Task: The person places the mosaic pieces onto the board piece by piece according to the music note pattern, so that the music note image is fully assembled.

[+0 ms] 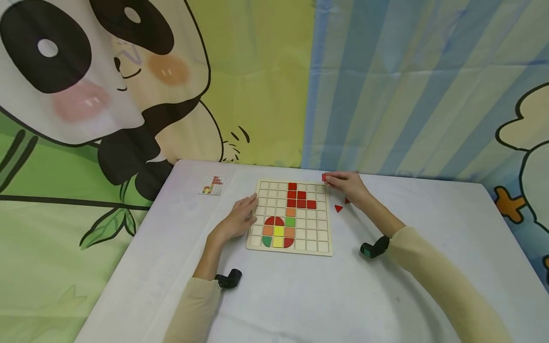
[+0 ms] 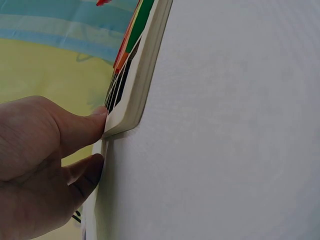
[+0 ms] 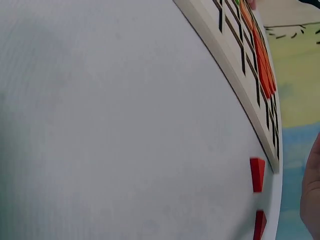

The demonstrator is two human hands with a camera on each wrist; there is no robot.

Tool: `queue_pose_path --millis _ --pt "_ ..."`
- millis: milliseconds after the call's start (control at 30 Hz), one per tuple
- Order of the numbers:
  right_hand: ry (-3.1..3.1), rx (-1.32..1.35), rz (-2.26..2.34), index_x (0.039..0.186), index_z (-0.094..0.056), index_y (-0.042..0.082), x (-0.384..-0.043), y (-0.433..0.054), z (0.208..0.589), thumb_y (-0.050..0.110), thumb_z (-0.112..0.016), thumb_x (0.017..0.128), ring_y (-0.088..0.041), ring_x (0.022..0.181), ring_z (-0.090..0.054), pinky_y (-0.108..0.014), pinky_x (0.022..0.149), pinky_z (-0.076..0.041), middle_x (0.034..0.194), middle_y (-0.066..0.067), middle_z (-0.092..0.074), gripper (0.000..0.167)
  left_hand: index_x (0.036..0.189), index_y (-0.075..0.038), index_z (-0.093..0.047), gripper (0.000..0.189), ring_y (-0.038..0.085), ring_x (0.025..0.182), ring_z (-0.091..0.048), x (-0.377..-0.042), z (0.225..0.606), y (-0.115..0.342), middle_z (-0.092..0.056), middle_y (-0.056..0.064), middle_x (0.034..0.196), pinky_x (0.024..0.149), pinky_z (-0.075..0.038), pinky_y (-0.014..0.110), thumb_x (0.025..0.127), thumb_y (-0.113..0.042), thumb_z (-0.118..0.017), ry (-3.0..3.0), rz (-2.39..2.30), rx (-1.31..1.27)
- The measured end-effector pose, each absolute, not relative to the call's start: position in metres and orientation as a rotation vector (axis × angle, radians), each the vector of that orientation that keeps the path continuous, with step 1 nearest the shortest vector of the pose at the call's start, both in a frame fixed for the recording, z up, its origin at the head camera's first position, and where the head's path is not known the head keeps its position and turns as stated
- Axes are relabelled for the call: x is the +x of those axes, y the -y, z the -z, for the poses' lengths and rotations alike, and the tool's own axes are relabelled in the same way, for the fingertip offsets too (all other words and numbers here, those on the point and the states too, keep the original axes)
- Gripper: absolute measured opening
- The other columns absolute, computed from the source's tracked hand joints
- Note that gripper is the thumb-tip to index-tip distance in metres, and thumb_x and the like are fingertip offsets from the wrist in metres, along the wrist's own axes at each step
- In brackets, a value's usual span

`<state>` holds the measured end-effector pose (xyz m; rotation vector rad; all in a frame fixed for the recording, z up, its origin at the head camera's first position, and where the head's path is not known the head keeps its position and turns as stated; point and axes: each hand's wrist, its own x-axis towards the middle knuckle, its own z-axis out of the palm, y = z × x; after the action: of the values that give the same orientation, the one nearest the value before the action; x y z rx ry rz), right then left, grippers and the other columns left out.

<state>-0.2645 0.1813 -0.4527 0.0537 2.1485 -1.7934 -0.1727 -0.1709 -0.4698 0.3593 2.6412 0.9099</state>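
Note:
A pale wooden grid board (image 1: 310, 243) lies on the table, with red, orange, green and yellow tiles set in some squares. My left hand (image 1: 240, 216) rests at its left edge. In the left wrist view the thumb (image 2: 92, 125) touches the board near a corner, and the other fingers lie lower. Beyond the board's far right corner, my right hand (image 1: 349, 186) pinches a small red tile (image 1: 323, 177) between thumb and fingertips. Only the edge of the right hand (image 3: 311, 190) shows in the right wrist view, and its tile is hidden there.
Two red triangular pieces, one (image 1: 338, 208) nearer the board and another (image 1: 347, 200) partly under the right hand, lie right of the board. A printed pattern card (image 1: 212, 186) lies at the far left. A patterned curtain (image 1: 257, 81) hangs behind the white table (image 1: 300, 295).

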Motion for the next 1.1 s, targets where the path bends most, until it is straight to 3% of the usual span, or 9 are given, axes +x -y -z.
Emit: queue_pose_path --millis 233,467,767,1100 --pt "-2.253 -0.034 1.793 0.123 -0.064 0.002 -0.263 -0.157 0.458 0.035 -0.066 0.09 -0.018 0.099 -0.07 -0.031 0.094 -0.055 0.097 0.006 -0.072 0.046 0.154 -0.007 -0.024 0.06 0.03 0.152 -0.007 -0.172 0.468 0.17 -0.012 0.005 0.165 0.123 -0.017 0.049 0.1 -0.014 -0.051 -2.634 -0.913 0.369" --pt "-2.381 -0.052 1.67 0.116 -0.07 0.005 -0.267 -0.135 0.461 0.032 -0.066 0.092 -0.015 0.092 -0.071 -0.024 0.083 -0.058 0.11 -0.011 -0.071 0.036 0.154 -0.007 -0.025 0.061 0.03 0.152 -0.008 -0.173 0.469 0.17 -0.013 0.006 0.165 0.123 -0.018 0.05 0.1 -0.014 -0.051 -2.644 -0.905 0.375" --pt "-2.577 -0.232 1.407 0.106 -0.075 0.004 -0.277 -0.115 0.469 0.027 -0.067 0.092 -0.009 0.074 -0.065 -0.022 0.07 -0.051 0.095 -0.014 -0.075 0.027 0.154 -0.007 -0.024 0.061 0.03 0.152 -0.007 -0.173 0.47 0.171 -0.012 0.005 0.165 0.123 -0.018 0.049 0.1 -0.015 -0.051 -2.644 -0.883 0.359" --pt "-2.717 -0.344 1.198 0.1 -0.076 0.004 -0.273 -0.107 0.467 0.022 -0.066 0.093 -0.025 0.087 -0.065 -0.033 0.076 -0.052 0.1 -0.015 -0.074 0.022 0.154 -0.008 -0.024 0.061 0.029 0.153 -0.007 -0.173 0.467 0.17 -0.012 0.004 0.165 0.123 -0.017 0.049 0.1 -0.015 -0.052 -2.632 -0.889 0.345"
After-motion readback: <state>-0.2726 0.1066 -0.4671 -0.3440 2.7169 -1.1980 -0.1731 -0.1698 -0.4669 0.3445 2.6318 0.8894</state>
